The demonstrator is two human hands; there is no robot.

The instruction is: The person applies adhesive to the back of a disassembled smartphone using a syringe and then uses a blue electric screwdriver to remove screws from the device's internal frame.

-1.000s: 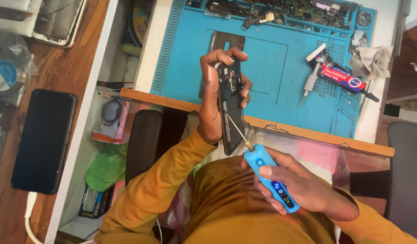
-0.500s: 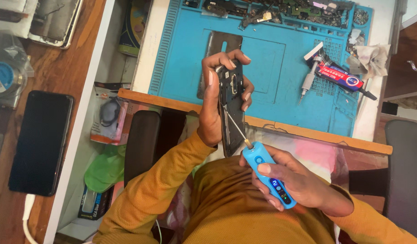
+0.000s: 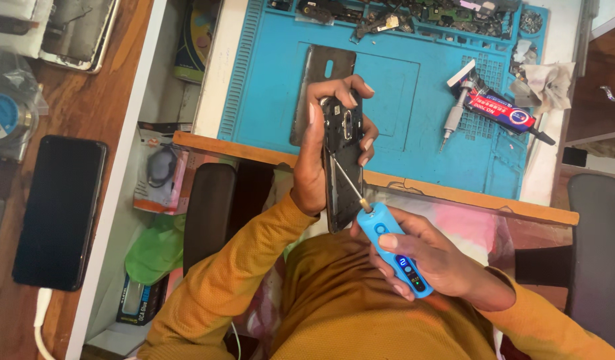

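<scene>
The left hand (image 3: 314, 160) is closed around an opened phone body (image 3: 343, 160) at the centre of the frame. The fingers wrap over its top and right edge, the thumb lies along its left edge, and the exposed dark inner side faces the camera. The phone body stands roughly upright in the picture, raised above the front edge of the workbench.

The right hand (image 3: 427, 257), lower right of centre, grips a blue electric screwdriver (image 3: 394, 248). The fingers curl around its body and the thumb rests on top near the button. The thin bit (image 3: 344, 181) runs up and to the left from the tool and meets the inner face of the phone body at about mid-height.

Behind the hands, a blue work mat (image 3: 414, 100) fills the upper centre of the frame. On it, directly above the phone body, lies a flat grey back cover (image 3: 321, 73). At the upper right of the mat lie a small manual screwdriver (image 3: 452, 117) and a red and blue glue tube (image 3: 504, 112), just beside each other. Loose parts line the top edge of the mat.

At the left of the frame, a black smartphone (image 3: 57, 210) lies face up on a wooden surface (image 3: 94, 93), with a white cable (image 3: 41, 313) at its lower end.
</scene>
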